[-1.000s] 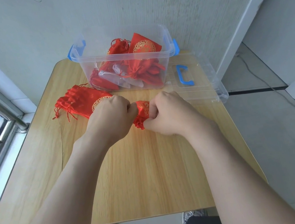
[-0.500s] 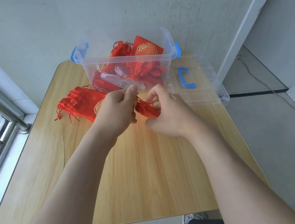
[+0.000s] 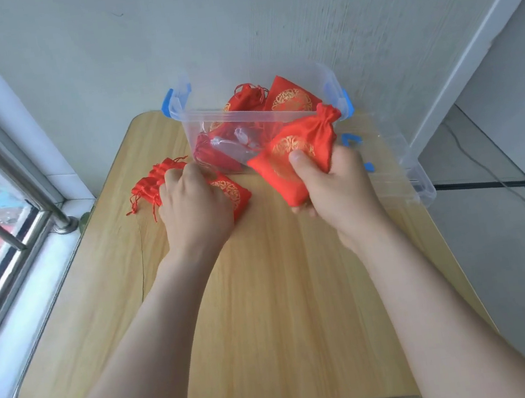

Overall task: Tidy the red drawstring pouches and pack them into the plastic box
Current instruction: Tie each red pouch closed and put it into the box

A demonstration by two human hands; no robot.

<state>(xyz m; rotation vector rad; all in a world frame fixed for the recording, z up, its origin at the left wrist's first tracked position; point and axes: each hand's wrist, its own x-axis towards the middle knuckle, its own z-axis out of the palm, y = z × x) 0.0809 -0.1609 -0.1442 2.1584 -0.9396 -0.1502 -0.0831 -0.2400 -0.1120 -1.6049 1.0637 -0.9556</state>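
Seen from the head, a tied pouch [image 3: 295, 157] is clamped in the right grip [image 3: 330, 186], just in front of the plastic box [image 3: 242, 115]. The stacked pouches [image 3: 154, 185] on the surface [image 3: 266, 282] are clasped by the left grip [image 3: 194, 205]. The tied pouch is best raised clear of the box wall and laid flat inside.

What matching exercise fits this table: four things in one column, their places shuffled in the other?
Column A
1. plump red drawstring pouch with gold emblem
2. stack of flat red pouches
3. clear plastic box with blue latches
4. clear plastic lid with blue handle

Column B
a. flat on the wooden table, right of the box
b. gripped by the right hand
c. on the table, under the left hand
d. at the table's far end, pouches inside

Pairs: 1-b, 2-c, 3-d, 4-a
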